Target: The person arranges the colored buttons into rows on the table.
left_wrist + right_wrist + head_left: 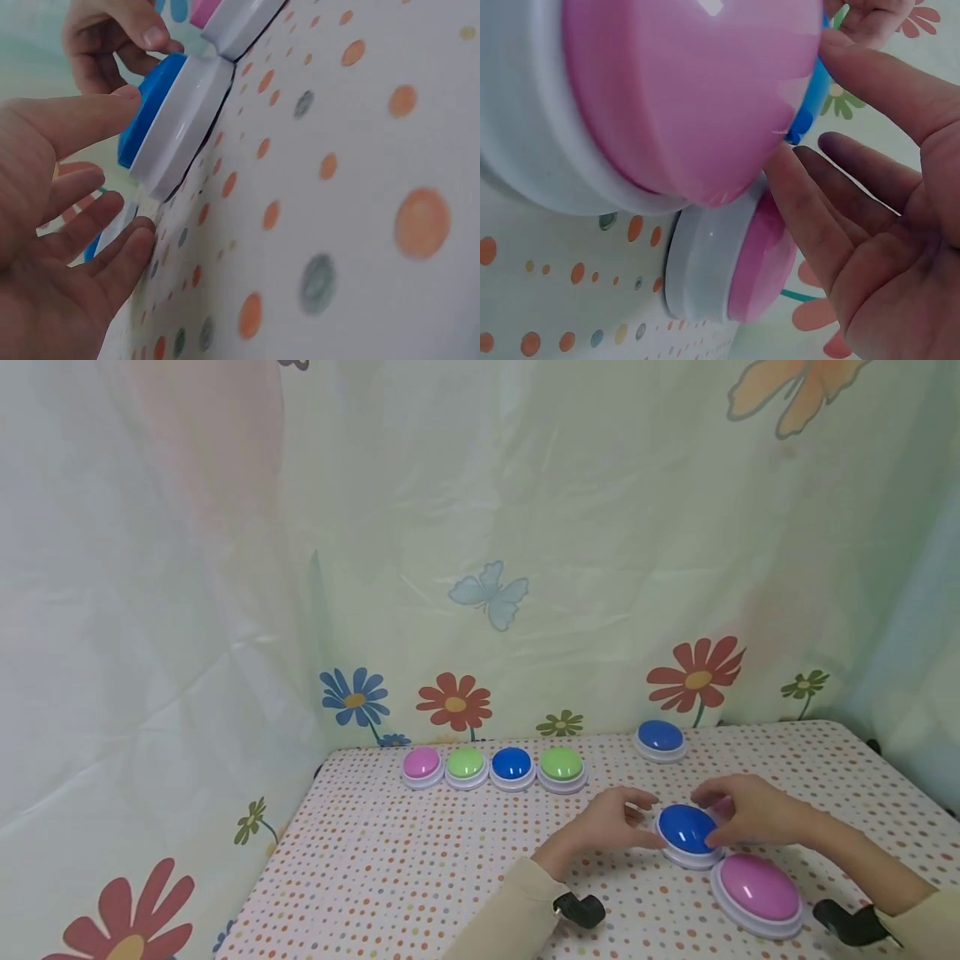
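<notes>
A blue domed push button (684,827) on a white round base sits on the dotted table between the two hands. My left hand (609,821) is at its left side, fingers spread and thumb tip at the dome's edge in the left wrist view. Opposite it, my right hand (761,814) has its thumb by the dome's right edge; whether it touches is hard to tell. Neither hand is curled round the button. A large pink button (759,887) stands just in front, close against the blue one. Behind the right hand, another pink button (765,262) is mostly hidden in the head view.
Along the back left stand a pink button (422,763), a green button (465,763), a blue button (512,764) and a second green button (561,765) in a row. Another blue button (660,737) is at the back right. A flowered curtain (585,610) hangs behind the table.
</notes>
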Tool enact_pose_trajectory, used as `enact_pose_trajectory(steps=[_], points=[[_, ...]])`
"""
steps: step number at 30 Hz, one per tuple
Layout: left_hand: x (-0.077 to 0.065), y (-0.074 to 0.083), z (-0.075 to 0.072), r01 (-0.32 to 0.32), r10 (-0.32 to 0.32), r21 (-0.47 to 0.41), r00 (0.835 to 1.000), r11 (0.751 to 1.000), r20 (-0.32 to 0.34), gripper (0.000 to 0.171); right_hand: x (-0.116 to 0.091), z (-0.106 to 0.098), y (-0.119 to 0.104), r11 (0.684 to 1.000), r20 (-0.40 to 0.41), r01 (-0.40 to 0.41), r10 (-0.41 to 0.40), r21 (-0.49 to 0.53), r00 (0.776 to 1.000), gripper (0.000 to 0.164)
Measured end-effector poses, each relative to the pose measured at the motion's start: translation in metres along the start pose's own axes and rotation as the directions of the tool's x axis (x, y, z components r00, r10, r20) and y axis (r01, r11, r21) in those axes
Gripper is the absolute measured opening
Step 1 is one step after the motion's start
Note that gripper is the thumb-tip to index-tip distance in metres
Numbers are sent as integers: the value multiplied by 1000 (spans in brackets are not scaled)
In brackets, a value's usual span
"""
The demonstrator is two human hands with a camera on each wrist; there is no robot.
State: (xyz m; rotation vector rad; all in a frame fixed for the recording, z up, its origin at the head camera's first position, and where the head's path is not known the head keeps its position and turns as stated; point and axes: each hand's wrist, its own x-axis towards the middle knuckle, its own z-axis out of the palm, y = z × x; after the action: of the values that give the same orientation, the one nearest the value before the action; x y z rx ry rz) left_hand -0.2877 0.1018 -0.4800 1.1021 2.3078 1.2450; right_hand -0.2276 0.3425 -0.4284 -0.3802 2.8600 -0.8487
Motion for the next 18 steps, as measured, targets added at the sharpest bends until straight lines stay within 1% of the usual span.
enact_pose_trajectory(steps=[3,6,9,11,14,18], points=[[1,1,6,12,-12,-6,1000,1000,22,56,1,2,1,1000,25,-12,12,-6,1000,68],[3,3,11,3,-4,33,1000,999,28,58,4,4,2,999,46,-28,29,-23,999,72],[6,5,16,9,-9,86,1000,996,2,57,6,5,0,998,58,-28,31,-51,998,74],[6,6,19,15,-13,102,1000,995,-26,57,7,4,-2,998,66,-8,13,-69,998,73],[6,8,22,16,-11,91,998,996,-55,57,9,3,-3,996,75,4,3,-85,997,72],[5,11,24,25,-19,74,996,997,-82,56,9,4,-3,997,86,-10,16,-75,996,72]])
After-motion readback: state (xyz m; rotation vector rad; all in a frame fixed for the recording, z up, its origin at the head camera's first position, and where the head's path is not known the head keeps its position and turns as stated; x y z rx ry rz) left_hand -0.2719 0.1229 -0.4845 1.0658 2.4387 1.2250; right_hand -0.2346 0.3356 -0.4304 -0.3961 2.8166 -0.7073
